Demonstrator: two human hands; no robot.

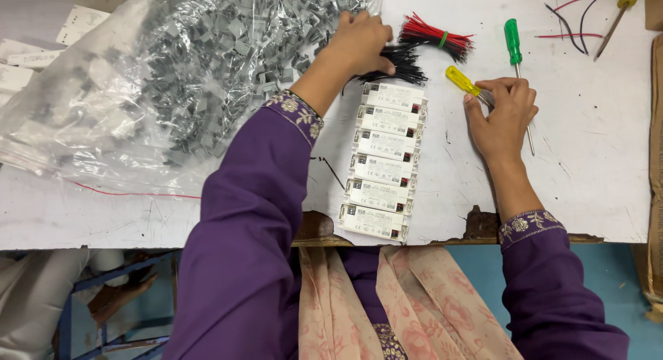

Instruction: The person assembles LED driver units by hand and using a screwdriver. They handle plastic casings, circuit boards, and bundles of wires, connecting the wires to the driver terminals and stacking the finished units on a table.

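Note:
My left hand [360, 42] reaches to the far side of the table, its fingers closed on a bundle of short black wires [400, 64]. Beside it lies a bundle of red wires [435, 37] held by a green band. My right hand [503, 111] grips a screwdriver with a yellow handle [461, 80], its shaft hidden under the fingers. Between my arms, several white rectangular driver boxes [381, 168] lie stacked in a column reaching the table's near edge.
A big clear plastic bag of small grey parts [207, 56] fills the left of the white table [594, 167]. A green-handled screwdriver [512, 42] lies right of the red wires. Loose wires [573, 18] and another yellow screwdriver [625, 1] lie at the far right.

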